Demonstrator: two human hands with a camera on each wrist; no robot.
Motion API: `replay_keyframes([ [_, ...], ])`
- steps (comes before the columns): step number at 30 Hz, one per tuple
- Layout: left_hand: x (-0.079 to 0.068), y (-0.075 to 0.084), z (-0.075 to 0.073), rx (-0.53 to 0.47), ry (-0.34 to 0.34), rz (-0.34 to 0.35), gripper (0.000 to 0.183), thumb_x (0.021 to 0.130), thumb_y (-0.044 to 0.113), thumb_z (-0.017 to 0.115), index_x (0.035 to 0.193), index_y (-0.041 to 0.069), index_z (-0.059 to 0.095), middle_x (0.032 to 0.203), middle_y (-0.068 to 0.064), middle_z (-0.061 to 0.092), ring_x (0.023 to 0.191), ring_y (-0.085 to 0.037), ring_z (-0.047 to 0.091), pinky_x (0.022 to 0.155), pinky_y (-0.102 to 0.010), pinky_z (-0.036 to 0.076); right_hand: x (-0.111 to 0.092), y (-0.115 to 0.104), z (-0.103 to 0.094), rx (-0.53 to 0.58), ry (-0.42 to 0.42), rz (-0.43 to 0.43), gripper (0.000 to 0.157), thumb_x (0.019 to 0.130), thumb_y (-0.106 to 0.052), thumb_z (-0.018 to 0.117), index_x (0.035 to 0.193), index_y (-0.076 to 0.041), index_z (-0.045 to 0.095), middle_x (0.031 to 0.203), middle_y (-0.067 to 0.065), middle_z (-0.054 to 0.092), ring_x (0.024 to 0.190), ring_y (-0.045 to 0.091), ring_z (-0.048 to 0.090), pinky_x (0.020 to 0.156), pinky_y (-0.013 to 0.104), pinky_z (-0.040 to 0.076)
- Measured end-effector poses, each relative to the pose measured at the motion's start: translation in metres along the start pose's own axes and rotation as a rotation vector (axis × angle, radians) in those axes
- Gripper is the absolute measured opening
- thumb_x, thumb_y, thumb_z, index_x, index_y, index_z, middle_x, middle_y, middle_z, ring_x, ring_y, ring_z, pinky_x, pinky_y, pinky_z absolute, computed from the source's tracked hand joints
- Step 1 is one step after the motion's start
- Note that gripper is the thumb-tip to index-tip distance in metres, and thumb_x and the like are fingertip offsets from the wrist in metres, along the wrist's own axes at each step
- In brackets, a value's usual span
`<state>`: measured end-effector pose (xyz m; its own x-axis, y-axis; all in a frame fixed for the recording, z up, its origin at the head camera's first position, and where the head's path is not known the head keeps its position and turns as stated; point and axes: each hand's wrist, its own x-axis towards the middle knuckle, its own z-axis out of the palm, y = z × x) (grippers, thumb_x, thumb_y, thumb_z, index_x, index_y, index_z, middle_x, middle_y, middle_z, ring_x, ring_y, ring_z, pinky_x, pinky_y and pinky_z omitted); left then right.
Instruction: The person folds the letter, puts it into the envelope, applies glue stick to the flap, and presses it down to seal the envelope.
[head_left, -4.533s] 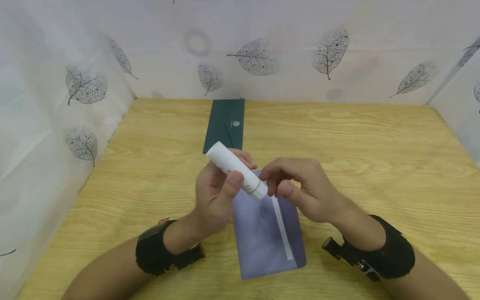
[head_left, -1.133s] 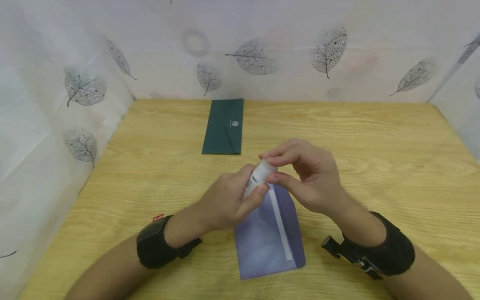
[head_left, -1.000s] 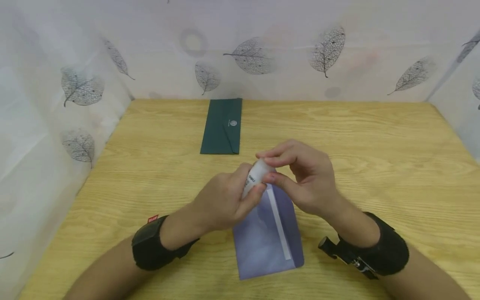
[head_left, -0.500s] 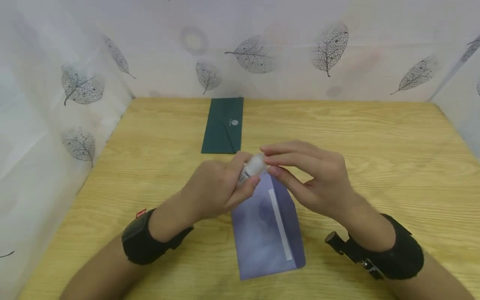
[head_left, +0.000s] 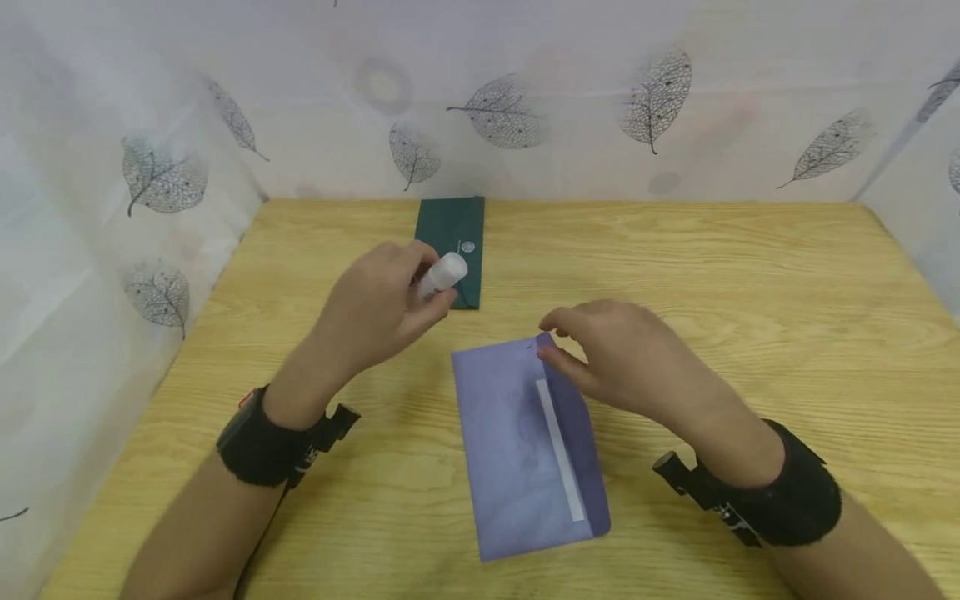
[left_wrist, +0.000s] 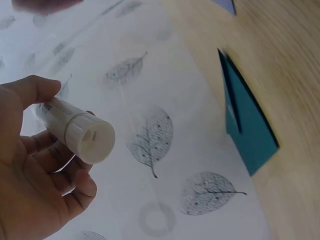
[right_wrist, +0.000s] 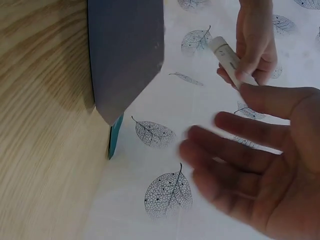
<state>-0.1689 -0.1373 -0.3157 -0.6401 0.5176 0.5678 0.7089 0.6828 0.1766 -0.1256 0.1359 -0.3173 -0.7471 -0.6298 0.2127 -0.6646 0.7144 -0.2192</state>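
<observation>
My left hand (head_left: 382, 300) holds a white glue stick (head_left: 444, 275), its capped end pointing up and right. In the left wrist view the thumb and fingers curl round the glue stick (left_wrist: 75, 127). My right hand (head_left: 622, 354) hovers over the top right corner of a purple envelope (head_left: 502, 450), holding nothing, its fingers loosely bent. The envelope lies on the table with its flap (head_left: 581, 450) open to the right and a white strip (head_left: 558, 450) along the fold. Behind the glue stick lies a dark green envelope (head_left: 471, 225), partly hidden by the left hand.
The wooden table (head_left: 712, 267) reaches back to a white curtain (head_left: 570, 50) printed with dark leaves, which also hangs at both sides. Each wrist wears a black strap (head_left: 258, 446) with a small camera.
Earlier both hands were together on the glue stick over the purple envelope. The right hand has let go, and the left hand has carried the glue stick left and back, toward the green envelope.
</observation>
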Motion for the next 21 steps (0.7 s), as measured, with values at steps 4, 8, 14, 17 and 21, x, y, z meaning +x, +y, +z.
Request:
replay_keyframes([
  [4, -0.001, -0.014, 0.004, 0.006, -0.070, -0.083, 0.030, 0.080, 0.029, 0.065, 0.092, 0.004, 0.056, 0.073, -0.005, 0.053, 0.063, -0.017, 0.045, 0.050, -0.032, 0.040, -0.002, 0.004, 0.001, -0.011, -0.361, 0.135, 0.034, 0.084, -0.026, 0.065, 0.114, -0.012, 0.058, 0.088, 0.003, 0.064, 0.075, 0.015, 0.058, 0.065, 0.035, 0.050],
  [8, -0.003, -0.025, 0.009, 0.008, -0.208, -0.177, 0.031, 0.083, 0.030, 0.064, 0.098, 0.004, 0.054, 0.077, -0.005, 0.056, 0.063, -0.018, 0.048, 0.052, -0.033, 0.043, 0.000, 0.008, 0.008, 0.029, -0.515, 0.167, 0.031, 0.079, -0.017, 0.068, 0.107, -0.014, 0.057, 0.080, -0.001, 0.058, 0.068, 0.011, 0.053, 0.062, 0.032, 0.047],
  [14, -0.004, -0.030, 0.011, 0.004, -0.363, -0.205, 0.035, 0.083, 0.021, 0.063, 0.109, 0.002, 0.049, 0.088, -0.010, 0.061, 0.071, -0.019, 0.057, 0.061, -0.037, 0.050, 0.000, 0.011, 0.014, 0.077, -0.548, 0.143, 0.019, 0.078, -0.014, 0.066, 0.093, -0.013, 0.055, 0.070, -0.004, 0.054, 0.059, 0.009, 0.050, 0.055, 0.028, 0.045],
  [17, -0.004, -0.035, 0.010, 0.026, -0.407, -0.256, 0.038, 0.081, 0.015, 0.063, 0.113, 0.003, 0.047, 0.088, -0.011, 0.061, 0.072, -0.021, 0.058, 0.062, -0.038, 0.050, 0.000, 0.010, 0.014, 0.100, -0.568, 0.142, 0.016, 0.079, -0.013, 0.065, 0.091, -0.013, 0.054, 0.071, -0.005, 0.054, 0.059, 0.009, 0.050, 0.055, 0.027, 0.045],
  [21, -0.004, -0.049, 0.010, 0.061, -0.463, -0.376, 0.038, 0.079, 0.010, 0.061, 0.114, 0.006, 0.046, 0.084, -0.011, 0.059, 0.067, -0.022, 0.055, 0.058, -0.037, 0.048, 0.001, 0.008, 0.014, 0.104, -0.588, 0.140, 0.018, 0.079, -0.010, 0.065, 0.092, -0.013, 0.053, 0.074, -0.004, 0.054, 0.062, 0.009, 0.050, 0.056, 0.027, 0.046],
])
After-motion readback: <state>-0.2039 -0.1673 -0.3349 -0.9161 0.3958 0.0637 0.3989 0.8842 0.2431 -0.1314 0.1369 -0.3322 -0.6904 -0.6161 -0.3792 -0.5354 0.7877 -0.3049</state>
